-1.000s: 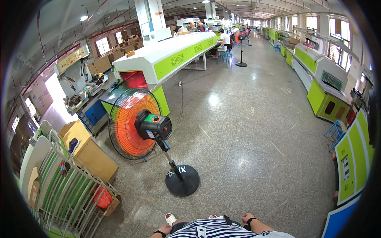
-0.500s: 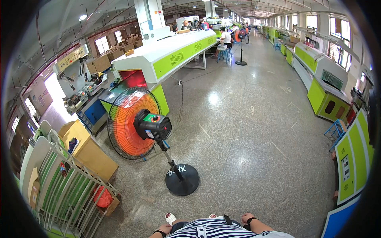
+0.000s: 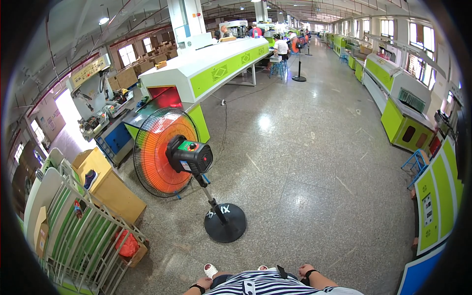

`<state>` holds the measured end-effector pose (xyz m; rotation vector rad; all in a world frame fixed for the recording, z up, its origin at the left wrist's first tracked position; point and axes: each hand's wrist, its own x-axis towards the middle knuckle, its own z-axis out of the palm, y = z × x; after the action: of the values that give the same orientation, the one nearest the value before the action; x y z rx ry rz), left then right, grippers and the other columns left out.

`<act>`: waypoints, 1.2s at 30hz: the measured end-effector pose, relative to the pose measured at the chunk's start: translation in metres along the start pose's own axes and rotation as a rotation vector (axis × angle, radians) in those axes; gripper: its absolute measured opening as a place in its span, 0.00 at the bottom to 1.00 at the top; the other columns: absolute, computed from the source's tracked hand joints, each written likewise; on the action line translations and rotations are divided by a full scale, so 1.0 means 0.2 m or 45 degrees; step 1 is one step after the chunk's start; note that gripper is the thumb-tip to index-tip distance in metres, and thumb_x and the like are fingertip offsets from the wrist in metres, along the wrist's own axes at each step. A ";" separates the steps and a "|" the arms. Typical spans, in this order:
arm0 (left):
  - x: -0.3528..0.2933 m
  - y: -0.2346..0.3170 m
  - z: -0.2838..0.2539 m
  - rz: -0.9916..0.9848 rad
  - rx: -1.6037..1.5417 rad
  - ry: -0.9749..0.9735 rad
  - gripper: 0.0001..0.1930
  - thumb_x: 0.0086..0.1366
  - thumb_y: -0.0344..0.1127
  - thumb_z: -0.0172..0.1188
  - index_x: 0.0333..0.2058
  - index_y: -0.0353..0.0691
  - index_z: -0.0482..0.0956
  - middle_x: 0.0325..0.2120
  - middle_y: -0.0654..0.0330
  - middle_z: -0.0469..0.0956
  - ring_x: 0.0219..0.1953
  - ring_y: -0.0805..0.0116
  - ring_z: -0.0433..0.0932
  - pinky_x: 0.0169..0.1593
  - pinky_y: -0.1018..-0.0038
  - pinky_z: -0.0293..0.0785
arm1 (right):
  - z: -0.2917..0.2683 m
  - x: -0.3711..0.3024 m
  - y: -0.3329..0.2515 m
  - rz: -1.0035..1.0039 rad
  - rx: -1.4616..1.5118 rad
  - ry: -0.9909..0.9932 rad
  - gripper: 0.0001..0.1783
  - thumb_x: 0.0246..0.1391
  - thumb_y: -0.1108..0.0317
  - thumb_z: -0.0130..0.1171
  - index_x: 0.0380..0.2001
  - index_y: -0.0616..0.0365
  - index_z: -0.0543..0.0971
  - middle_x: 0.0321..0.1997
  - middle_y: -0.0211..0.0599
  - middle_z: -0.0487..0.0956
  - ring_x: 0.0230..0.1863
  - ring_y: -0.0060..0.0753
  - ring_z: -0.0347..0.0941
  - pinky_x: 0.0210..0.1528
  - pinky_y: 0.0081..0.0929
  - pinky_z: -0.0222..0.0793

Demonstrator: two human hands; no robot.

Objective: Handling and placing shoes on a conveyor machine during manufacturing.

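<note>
My left hand (image 3: 205, 282) is low by my left thigh, a black band around its wrist. On the other side of my striped shirt (image 3: 275, 283), my right hand (image 3: 306, 269) rests near my right thigh, also with a black wristband. Both hands are small in view, and their fingers are too unclear to read; no held object shows. Nearest ahead stands a pedestal fan (image 3: 189, 155) with an orange disc inside a black wire guard, on a round black base (image 3: 225, 222). White sandals (image 3: 210, 270) show beneath me.
At left are a metal rack (image 3: 81, 231), a red plastic bag (image 3: 129, 244) in a carton and a wooden cabinet (image 3: 115, 189) bearing a shoe (image 3: 90, 179). Long green-and-white machines (image 3: 216, 69) flank the speckled floor (image 3: 295, 147). Blue stools (image 3: 417, 164) and seated people are farther off.
My hands and the fan stay nearly in place. Far off, people beyond the long machine have shifted slightly.
</note>
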<state>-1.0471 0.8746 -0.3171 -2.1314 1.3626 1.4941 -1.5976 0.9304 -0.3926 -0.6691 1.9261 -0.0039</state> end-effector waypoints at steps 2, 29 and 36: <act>0.00 0.00 0.00 -0.005 -0.009 0.015 0.21 0.59 0.46 0.59 0.46 0.40 0.82 0.40 0.54 0.83 0.44 0.61 0.82 0.51 0.69 0.75 | 0.00 0.01 0.01 0.005 0.013 -0.007 0.17 0.50 0.63 0.58 0.42 0.56 0.83 0.31 0.37 0.85 0.31 0.30 0.82 0.38 0.30 0.77; 0.05 -0.06 0.04 0.005 0.012 0.077 0.19 0.58 0.49 0.61 0.44 0.48 0.84 0.40 0.56 0.84 0.46 0.59 0.81 0.54 0.69 0.73 | 0.00 0.01 0.02 -0.049 0.046 -0.030 0.11 0.55 0.66 0.56 0.40 0.57 0.80 0.27 0.33 0.82 0.21 0.26 0.76 0.21 0.26 0.71; 0.04 -0.07 0.05 0.024 0.010 0.089 0.18 0.58 0.49 0.61 0.44 0.47 0.84 0.40 0.56 0.84 0.45 0.60 0.81 0.54 0.68 0.74 | 0.01 0.00 0.01 0.005 0.032 -0.002 0.17 0.50 0.62 0.58 0.43 0.55 0.83 0.34 0.36 0.85 0.32 0.29 0.82 0.41 0.29 0.77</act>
<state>-1.0410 0.8836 -0.3330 -2.1917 1.4129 1.4315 -1.5967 0.9330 -0.3951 -0.6483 1.9232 -0.0247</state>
